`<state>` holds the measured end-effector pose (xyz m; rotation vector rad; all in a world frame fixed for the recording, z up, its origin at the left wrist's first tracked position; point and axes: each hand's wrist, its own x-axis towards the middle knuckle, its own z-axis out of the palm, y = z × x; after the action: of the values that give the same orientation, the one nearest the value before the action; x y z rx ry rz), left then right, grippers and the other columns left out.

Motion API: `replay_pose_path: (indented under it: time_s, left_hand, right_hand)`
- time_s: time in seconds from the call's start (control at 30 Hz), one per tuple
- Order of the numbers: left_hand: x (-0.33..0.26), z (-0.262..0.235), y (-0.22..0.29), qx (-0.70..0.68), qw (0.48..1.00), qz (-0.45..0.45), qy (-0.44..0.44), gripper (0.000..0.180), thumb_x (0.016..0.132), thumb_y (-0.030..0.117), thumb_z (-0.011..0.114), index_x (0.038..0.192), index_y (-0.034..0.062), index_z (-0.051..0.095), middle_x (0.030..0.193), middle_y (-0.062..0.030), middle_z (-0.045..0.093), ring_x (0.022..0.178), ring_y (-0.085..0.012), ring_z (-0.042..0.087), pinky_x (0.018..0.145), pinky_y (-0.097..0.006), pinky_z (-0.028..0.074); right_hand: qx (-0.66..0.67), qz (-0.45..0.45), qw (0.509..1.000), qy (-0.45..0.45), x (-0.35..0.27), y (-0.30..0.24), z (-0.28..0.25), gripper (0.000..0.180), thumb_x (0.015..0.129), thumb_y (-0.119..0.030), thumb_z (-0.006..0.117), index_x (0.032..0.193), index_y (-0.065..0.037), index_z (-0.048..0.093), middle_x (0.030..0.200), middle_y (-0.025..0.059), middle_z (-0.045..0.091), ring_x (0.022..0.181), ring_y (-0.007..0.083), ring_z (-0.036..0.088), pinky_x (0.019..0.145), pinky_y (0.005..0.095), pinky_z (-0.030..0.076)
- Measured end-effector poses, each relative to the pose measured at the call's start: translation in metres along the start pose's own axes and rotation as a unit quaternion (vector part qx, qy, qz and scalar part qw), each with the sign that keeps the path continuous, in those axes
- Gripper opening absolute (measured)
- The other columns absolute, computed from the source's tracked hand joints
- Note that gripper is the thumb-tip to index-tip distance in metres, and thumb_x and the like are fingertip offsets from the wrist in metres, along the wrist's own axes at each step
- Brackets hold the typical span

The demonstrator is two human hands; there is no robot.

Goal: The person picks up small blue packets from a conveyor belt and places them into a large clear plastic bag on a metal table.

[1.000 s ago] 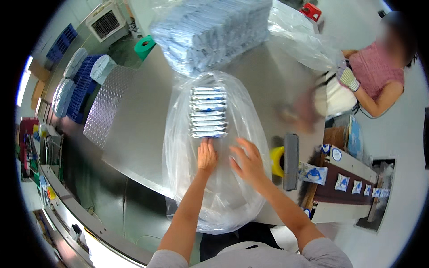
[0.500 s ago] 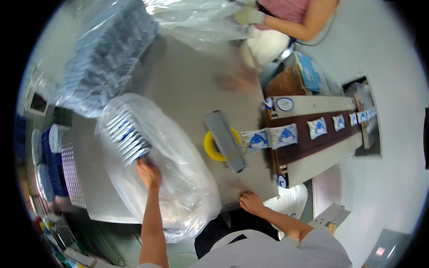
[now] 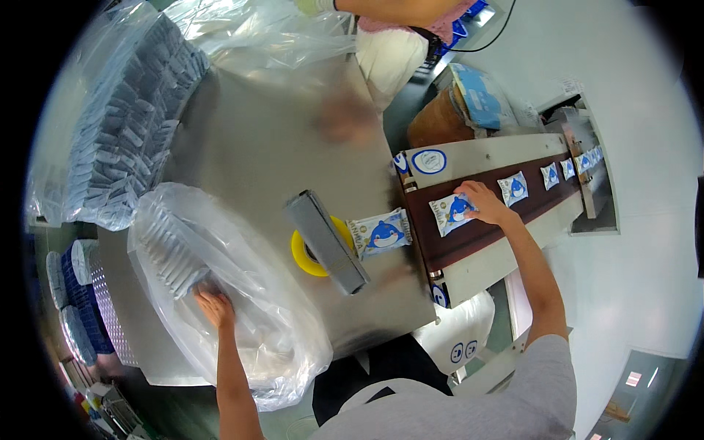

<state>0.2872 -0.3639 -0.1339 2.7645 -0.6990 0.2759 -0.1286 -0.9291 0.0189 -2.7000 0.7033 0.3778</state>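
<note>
My right hand [image 3: 482,204] reaches over the dark conveyor belt, its fingers on the right end of a white and blue pillow packet [image 3: 451,213]. Another such packet [image 3: 383,236] lies on the metal table by the belt's end, with an edge showing behind it. Beside it a grey bar [image 3: 328,240] lies across a yellow ring [image 3: 306,258]. To the left, my left hand [image 3: 214,306] has its fingers stretched out against the near end of a packet row [image 3: 170,253] in a clear plastic bag [image 3: 282,323]. Film blurs the row.
A large bag packed with packets [image 3: 128,121] stands at the far left. More packets [image 3: 513,188] lie spaced along the belt [image 3: 469,238]. Across the metal table [image 3: 249,132], a co-worker's arm [image 3: 400,11] shows near loose film. Blue crates [image 3: 86,293] stand left.
My right hand has moved from the table's near edge to a packet on the belt. My left hand stays at the row's end. The whole view has shifted, and the co-worker's arm has moved.
</note>
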Motion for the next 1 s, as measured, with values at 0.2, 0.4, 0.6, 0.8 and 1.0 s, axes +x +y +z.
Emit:
replay_pose_path:
  time_s: [0.2, 0.4, 0.6, 0.8, 1.0]
  left_hand:
    - [-0.004, 0.008, -0.022, -0.010, 1.000, -0.004, 0.014, 0.056, 0.076, 0.002, 0.047, 0.128, -0.0074, 0.030, 0.133, -0.0287, 0.031, 0.122, -0.0448, 0.033, 0.102, -0.047, 0.029]
    - [-0.005, -0.003, -0.008, -0.017, 1.000, -0.006, 0.008, 0.057, 0.077, 0.002, 0.048, 0.131, -0.0054, 0.029, 0.134, -0.0293, 0.029, 0.122, -0.0456, 0.032, 0.102, -0.048, 0.029]
    - [-0.007, 0.008, -0.016, 0.008, 0.998, 0.024, 0.056, 0.061, 0.073, -0.001, 0.049, 0.132, -0.0018, 0.031, 0.131, -0.0274, 0.033, 0.121, -0.0440, 0.034, 0.102, -0.047, 0.029]
    - [-0.007, 0.006, -0.024, -0.020, 0.999, -0.022, 0.024, 0.059, 0.072, -0.001, 0.048, 0.129, -0.0028, 0.035, 0.131, -0.0264, 0.035, 0.119, -0.0438, 0.036, 0.101, -0.045, 0.031]
    - [0.000, 0.005, -0.016, -0.027, 0.999, 0.017, 0.041, 0.058, 0.070, -0.001, 0.047, 0.127, -0.0035, 0.036, 0.129, -0.0268, 0.037, 0.119, -0.0429, 0.038, 0.100, -0.046, 0.033]
  right_hand:
    - [-0.115, -0.151, 0.982, -0.003, 0.040, -0.041, -0.005, 0.056, 0.059, -0.044, 0.073, 0.107, -0.018, 0.057, 0.099, 0.0029, 0.053, 0.101, 0.0273, 0.046, 0.085, 0.0442, 0.037]
    - [-0.134, -0.111, 0.978, -0.114, 0.038, 0.024, -0.046, 0.049, 0.059, -0.035, 0.075, 0.097, -0.009, 0.061, 0.110, 0.0052, 0.054, 0.109, 0.0294, 0.046, 0.089, 0.0421, 0.039]
    - [-0.171, -0.039, 0.974, -0.146, 0.027, 0.039, -0.007, 0.067, 0.056, -0.040, 0.078, 0.108, -0.005, 0.054, 0.114, 0.0108, 0.051, 0.113, 0.0307, 0.045, 0.089, 0.0442, 0.040]
    - [-0.010, -0.209, 0.949, -0.234, 0.081, -0.069, -0.028, 0.062, 0.067, -0.047, 0.070, 0.106, -0.002, 0.053, 0.114, 0.0150, 0.047, 0.111, 0.0334, 0.044, 0.093, 0.0411, 0.037]
    - [0.090, -0.196, 0.913, -0.346, 0.143, -0.165, 0.048, 0.078, 0.063, -0.035, 0.077, 0.122, 0.005, 0.044, 0.129, 0.0211, 0.040, 0.123, 0.0328, 0.036, 0.104, 0.0350, 0.029]
